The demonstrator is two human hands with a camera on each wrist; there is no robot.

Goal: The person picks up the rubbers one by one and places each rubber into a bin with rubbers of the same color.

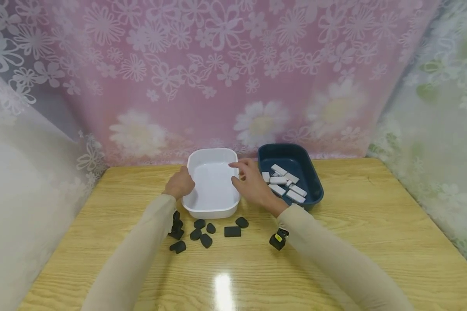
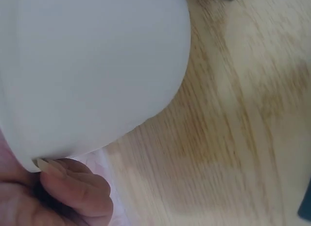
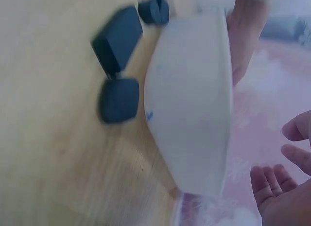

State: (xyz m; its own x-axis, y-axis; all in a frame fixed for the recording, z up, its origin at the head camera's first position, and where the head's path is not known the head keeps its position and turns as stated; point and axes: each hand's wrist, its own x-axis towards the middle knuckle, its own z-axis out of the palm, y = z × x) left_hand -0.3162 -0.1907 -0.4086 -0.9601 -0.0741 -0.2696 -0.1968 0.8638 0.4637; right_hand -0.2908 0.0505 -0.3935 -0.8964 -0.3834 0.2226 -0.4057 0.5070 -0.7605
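Observation:
A white basin (image 1: 213, 190) stands on the wooden table, with nothing in it. At its left rim my left hand (image 1: 180, 183) has its fingers curled; in the left wrist view the hand (image 2: 77, 194) pinches the rim of the basin (image 2: 97, 65). My right hand (image 1: 251, 181) is over the right rim, thumb and fingers apart, holding nothing. In the right wrist view that hand (image 3: 286, 192) shows spread fingers beside the basin (image 3: 189, 99), with a gap between them.
A dark blue basin (image 1: 315, 190) with several white blocks (image 1: 295, 196) stands to the right. Several black pieces (image 1: 206, 240), among them a rectangular block (image 1: 232, 232), lie in front of the white basin. A pink floral curtain (image 1: 218, 86) hangs behind the table.

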